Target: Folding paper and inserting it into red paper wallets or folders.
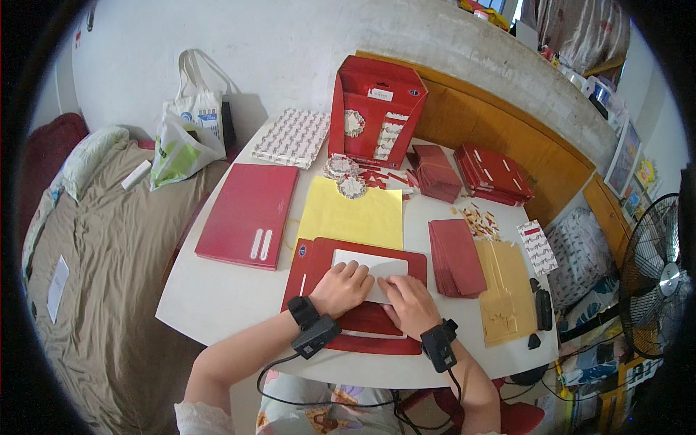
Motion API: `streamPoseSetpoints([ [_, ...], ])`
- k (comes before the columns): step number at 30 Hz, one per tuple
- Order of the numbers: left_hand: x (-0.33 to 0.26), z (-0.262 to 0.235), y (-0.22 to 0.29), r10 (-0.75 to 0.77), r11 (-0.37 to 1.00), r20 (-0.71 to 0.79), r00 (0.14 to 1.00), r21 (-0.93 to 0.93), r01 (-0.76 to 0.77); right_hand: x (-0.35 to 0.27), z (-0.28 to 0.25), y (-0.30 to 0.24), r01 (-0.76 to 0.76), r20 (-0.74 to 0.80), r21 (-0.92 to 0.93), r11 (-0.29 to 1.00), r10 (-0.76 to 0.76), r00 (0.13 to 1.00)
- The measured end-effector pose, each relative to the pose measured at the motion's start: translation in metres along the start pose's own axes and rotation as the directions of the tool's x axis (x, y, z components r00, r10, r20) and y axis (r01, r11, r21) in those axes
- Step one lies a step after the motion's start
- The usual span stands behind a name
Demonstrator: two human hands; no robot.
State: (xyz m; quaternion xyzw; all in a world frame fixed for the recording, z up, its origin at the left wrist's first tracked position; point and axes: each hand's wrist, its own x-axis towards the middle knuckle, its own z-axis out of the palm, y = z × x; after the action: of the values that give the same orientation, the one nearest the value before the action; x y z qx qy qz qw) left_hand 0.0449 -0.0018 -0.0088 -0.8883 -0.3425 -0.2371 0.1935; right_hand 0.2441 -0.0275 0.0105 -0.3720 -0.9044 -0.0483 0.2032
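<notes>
A flat red cardboard sheet (299, 283) with a white panel (370, 257) lies at the near edge of the white table. My left hand (342, 288) rests on the white panel with its fingers curled in; whatever they hold, if anything, is hidden. Beside it my right hand (409, 304) has its fingers bent and drawn together at the panel's right part, and I cannot see what is between them. Below both hands a darker red flap (373, 317) crosses the sheet. Yellow paper (355, 217) lies just beyond the sheet. Black bands with cabled devices are on both wrists.
A stack of red sheets (246, 210) lies left on the white table (196, 290). A standing red box (377, 109), patterned sheets (291, 136) and red bundles (435, 174) are at the back. Red strips (455, 257), a tan sheet (507, 290) and a fan (656, 275) are right.
</notes>
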Motion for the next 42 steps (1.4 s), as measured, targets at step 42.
streamPoseSetpoints([
  [42,-0.028,-0.011,-0.008,0.014,0.946,0.441,0.898,-0.297,0.132,-0.019,0.016,0.031,-0.004,0.167,0.139,0.990,-0.020,0.986],
])
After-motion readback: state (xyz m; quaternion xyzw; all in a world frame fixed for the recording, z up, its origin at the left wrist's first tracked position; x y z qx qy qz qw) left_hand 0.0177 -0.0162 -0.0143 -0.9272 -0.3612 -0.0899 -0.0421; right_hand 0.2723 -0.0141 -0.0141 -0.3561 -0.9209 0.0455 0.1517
